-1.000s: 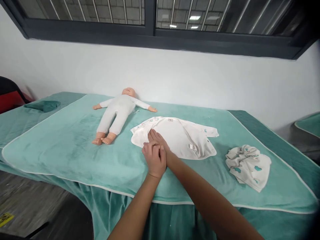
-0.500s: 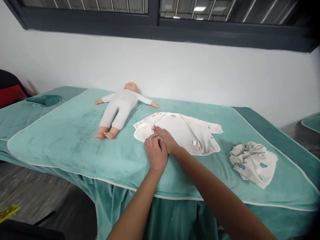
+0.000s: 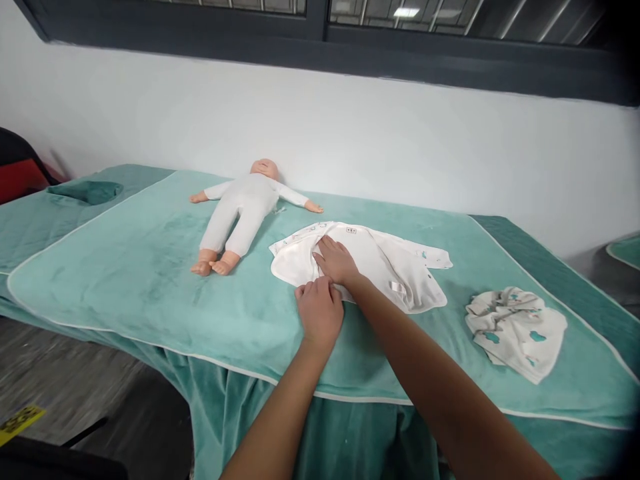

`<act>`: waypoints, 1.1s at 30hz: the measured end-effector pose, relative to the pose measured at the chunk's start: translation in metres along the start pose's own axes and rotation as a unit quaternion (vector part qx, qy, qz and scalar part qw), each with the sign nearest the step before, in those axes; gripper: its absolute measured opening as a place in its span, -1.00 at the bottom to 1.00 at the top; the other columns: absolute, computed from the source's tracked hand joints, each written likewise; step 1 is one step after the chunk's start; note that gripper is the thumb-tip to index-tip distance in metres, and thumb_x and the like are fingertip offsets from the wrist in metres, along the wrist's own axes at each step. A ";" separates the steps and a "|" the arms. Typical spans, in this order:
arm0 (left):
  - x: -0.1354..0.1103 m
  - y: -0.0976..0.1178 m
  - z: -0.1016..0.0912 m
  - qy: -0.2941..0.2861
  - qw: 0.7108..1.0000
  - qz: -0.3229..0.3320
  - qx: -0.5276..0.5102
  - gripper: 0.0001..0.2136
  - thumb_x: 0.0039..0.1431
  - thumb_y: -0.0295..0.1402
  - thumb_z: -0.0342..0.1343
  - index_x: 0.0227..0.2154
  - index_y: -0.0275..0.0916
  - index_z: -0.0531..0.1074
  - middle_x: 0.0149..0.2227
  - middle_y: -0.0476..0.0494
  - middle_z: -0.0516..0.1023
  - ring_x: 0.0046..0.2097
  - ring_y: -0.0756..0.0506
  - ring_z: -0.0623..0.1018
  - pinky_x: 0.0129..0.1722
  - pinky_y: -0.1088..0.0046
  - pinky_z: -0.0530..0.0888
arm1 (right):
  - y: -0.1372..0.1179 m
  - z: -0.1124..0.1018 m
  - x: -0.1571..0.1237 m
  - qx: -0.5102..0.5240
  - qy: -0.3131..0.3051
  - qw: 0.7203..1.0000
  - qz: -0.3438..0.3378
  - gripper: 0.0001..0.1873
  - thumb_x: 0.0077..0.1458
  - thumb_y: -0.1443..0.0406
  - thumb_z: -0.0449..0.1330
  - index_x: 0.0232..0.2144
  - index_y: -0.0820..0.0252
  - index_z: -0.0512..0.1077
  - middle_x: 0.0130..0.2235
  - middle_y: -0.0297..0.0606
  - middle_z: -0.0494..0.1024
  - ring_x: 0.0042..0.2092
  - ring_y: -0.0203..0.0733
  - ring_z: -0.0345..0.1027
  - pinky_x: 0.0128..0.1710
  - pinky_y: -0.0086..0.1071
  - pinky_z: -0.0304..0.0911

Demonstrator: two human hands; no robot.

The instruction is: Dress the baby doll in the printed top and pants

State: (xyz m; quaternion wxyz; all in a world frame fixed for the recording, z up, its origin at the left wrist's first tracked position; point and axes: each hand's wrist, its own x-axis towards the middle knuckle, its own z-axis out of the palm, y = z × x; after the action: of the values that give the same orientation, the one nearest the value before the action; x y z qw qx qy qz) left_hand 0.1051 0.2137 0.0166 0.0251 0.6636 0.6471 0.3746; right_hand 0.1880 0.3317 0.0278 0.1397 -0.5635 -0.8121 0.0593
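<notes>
A white baby shirt [image 3: 360, 257] with small prints lies spread with its front open on the green bed cover, long sleeves out to both sides. At its lower edge, my left hand [image 3: 321, 312] is closed, fingers curled over the hem. Just above it, my right hand [image 3: 338, 260] lies flat on the inside of the shirt with its fingers stretched out. A baby doll [image 3: 245, 203] in a white bodysuit rests on its back to the left, arms spread, apart from both hands.
A crumpled white cloth garment with green prints [image 3: 517, 333] sits at the right on the green cover [image 3: 150, 280]. Behind the bed rises a white wall [image 3: 350, 133] under a dark window frame [image 3: 320, 47]. A red and black chair [image 3: 23, 177] stands at the far left.
My right hand has slid upward on the shirt, away from my left hand, which stays at the hem. The view has shifted slightly. Doll and crumpled garment lie as before.
</notes>
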 end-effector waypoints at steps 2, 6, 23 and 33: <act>-0.003 0.000 -0.001 -0.010 1.000 0.011 0.016 -0.87 0.26 -0.44 -0.03 -0.29 -0.19 0.43 -0.34 -0.12 0.58 -0.21 -0.18 0.50 -0.11 0.20 0.20 | 0.001 0.001 0.009 -0.010 0.006 1.000 0.026 -0.39 0.36 0.10 -0.21 0.30 0.31 0.13 0.39 -0.10 0.07 0.42 -0.13 -0.21 0.36 -0.14 -0.24; -0.005 -0.001 -0.004 -0.018 0.999 0.022 0.028 -0.86 0.23 -0.46 -0.01 -0.26 -0.18 0.44 -0.35 -0.11 0.59 -0.21 -0.19 0.49 -0.12 0.19 0.19 | 0.008 0.002 0.026 -0.017 0.001 0.999 0.047 -0.35 0.35 0.06 -0.21 0.31 0.33 0.11 0.40 -0.08 0.05 0.42 -0.11 -0.20 0.36 -0.14 -0.24; -0.005 -0.006 -0.005 -0.006 0.998 0.060 0.011 -0.88 0.21 -0.48 0.03 -0.30 -0.18 0.45 -0.36 -0.09 0.56 -0.24 -0.17 0.47 -0.16 0.19 0.18 | 0.097 -0.019 -0.010 -0.060 0.029 0.989 0.129 -0.34 0.35 0.10 -0.21 0.33 0.41 0.10 0.40 -0.08 0.04 0.41 -0.08 -0.13 0.36 -0.19 -0.17; -0.006 -0.004 -0.008 0.013 0.996 0.084 0.037 -0.87 0.24 -0.39 0.03 -0.37 -0.17 0.47 -0.34 -0.14 0.50 -0.21 -0.17 0.45 -0.16 0.20 0.20 | 0.097 -0.021 -0.039 -0.072 0.032 0.987 0.140 -0.32 0.35 0.08 -0.20 0.33 0.44 0.08 0.40 -0.02 0.05 0.40 -0.03 -0.12 0.37 -0.16 -0.21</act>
State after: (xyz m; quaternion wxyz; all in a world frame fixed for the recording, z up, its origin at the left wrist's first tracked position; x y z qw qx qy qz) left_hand 0.0987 0.2054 0.0171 -0.0389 0.7110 0.6030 0.3598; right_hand 0.2934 0.3291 0.0167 0.1153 -0.6817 -0.7225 0.0014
